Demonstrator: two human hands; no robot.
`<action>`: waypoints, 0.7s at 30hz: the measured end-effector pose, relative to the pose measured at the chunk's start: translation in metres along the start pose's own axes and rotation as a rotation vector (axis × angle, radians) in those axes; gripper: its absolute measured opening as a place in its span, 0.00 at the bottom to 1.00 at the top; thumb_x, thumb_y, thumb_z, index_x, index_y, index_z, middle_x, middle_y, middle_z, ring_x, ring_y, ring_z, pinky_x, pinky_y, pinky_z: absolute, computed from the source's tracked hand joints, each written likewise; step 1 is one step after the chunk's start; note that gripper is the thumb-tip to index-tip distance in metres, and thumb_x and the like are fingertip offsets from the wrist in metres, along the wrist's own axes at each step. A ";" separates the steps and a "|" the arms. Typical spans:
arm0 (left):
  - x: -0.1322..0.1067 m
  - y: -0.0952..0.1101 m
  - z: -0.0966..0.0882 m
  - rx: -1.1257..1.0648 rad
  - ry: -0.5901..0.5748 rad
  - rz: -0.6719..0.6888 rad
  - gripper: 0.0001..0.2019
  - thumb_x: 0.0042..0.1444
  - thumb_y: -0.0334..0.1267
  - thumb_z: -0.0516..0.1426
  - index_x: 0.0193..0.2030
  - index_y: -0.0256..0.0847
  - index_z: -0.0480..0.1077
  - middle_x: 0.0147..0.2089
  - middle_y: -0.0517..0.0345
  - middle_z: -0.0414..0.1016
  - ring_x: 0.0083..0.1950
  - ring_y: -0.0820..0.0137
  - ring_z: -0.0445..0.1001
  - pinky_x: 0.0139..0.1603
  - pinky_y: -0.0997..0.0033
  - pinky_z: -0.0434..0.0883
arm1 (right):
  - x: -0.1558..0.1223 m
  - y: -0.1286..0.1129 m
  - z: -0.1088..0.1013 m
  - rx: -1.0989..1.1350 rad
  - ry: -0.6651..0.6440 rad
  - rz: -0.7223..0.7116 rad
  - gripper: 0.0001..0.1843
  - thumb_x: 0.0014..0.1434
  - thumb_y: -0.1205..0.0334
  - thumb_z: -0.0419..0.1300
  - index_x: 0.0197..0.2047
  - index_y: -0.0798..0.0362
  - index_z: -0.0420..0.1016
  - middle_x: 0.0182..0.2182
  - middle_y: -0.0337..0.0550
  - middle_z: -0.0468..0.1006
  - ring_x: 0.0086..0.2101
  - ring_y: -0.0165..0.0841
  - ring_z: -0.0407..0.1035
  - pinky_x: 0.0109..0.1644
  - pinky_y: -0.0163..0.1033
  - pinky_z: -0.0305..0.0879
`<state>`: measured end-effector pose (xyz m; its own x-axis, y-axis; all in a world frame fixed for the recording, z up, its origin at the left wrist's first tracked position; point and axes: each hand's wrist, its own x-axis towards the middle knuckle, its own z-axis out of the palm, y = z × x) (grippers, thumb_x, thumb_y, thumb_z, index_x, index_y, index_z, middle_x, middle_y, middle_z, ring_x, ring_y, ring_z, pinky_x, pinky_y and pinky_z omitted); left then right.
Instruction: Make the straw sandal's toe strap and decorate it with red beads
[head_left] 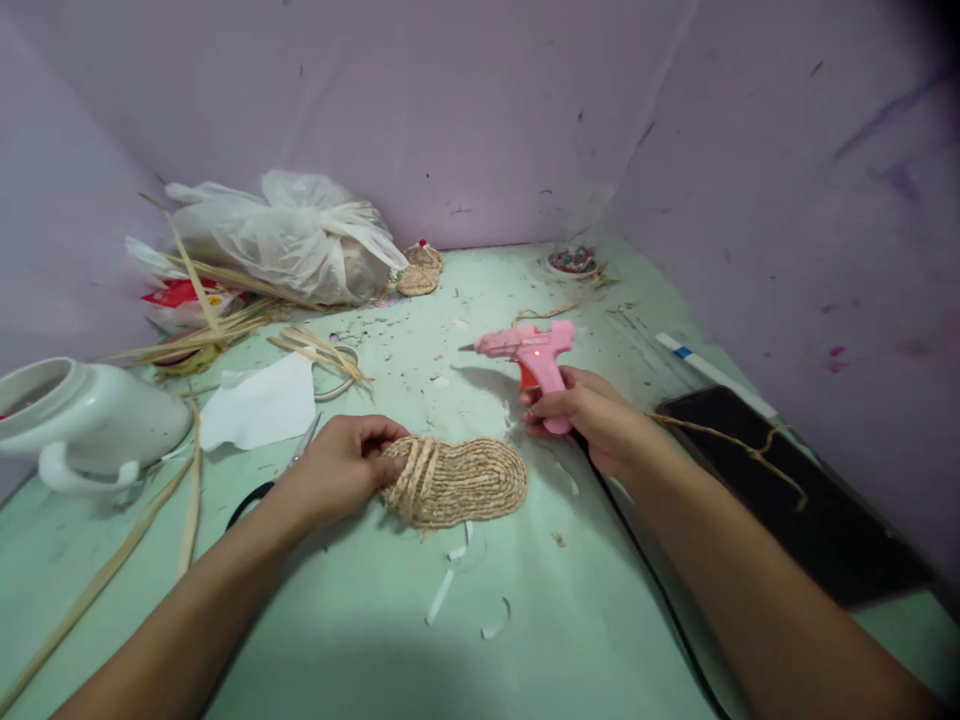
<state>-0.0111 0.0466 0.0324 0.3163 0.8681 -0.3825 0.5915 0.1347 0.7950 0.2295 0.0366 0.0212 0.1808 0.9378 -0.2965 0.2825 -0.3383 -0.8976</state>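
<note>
From afar, my left hand pinches a tan, oval, coiled-straw sole; my right hand grips a pink plastic glue gun. I should aim slowly.

A pale green tabletop meets scuffed purple walls. At back left, a tied white plastic bag with a red-and-white packet beside it. Far left, a white handled mug, white paper near it. Right, a flat black slab, a blue-banded white strip alongside.
</note>
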 end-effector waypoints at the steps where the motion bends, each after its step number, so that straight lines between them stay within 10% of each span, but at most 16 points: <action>1: -0.002 0.001 -0.002 -0.060 0.020 -0.007 0.09 0.41 0.36 0.60 0.31 0.35 0.72 0.28 0.57 0.74 0.29 0.70 0.69 0.30 0.74 0.64 | -0.003 -0.003 -0.001 0.070 -0.035 -0.027 0.17 0.42 0.65 0.56 0.39 0.55 0.67 0.38 0.48 0.76 0.30 0.33 0.71 0.29 0.35 0.64; 6: -0.008 0.000 -0.012 -0.331 0.074 -0.006 0.10 0.39 0.36 0.63 0.29 0.35 0.70 0.26 0.62 0.71 0.27 0.74 0.66 0.29 0.77 0.63 | -0.024 -0.014 -0.002 0.306 -0.201 -0.197 0.22 0.47 0.60 0.59 0.48 0.53 0.66 0.49 0.49 0.71 0.25 0.26 0.65 0.25 0.32 0.59; 12: -0.003 -0.007 -0.017 -0.346 0.095 -0.025 0.10 0.39 0.38 0.63 0.29 0.36 0.71 0.26 0.60 0.73 0.28 0.72 0.67 0.29 0.75 0.64 | -0.045 0.006 -0.008 0.142 -0.362 -0.288 0.21 0.58 0.44 0.50 0.42 0.53 0.70 0.21 0.37 0.65 0.22 0.29 0.58 0.25 0.34 0.56; 21: 0.000 -0.011 -0.020 -0.319 0.111 -0.050 0.09 0.39 0.39 0.64 0.29 0.39 0.73 0.27 0.59 0.74 0.29 0.71 0.70 0.30 0.75 0.67 | -0.052 0.014 -0.011 0.028 -0.366 -0.196 0.18 0.55 0.45 0.53 0.33 0.51 0.71 0.26 0.39 0.66 0.26 0.31 0.60 0.27 0.35 0.61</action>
<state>-0.0323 0.0544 0.0326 0.1997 0.9012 -0.3846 0.3365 0.3055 0.8907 0.2344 -0.0180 0.0277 -0.2223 0.9519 -0.2112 0.2516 -0.1532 -0.9556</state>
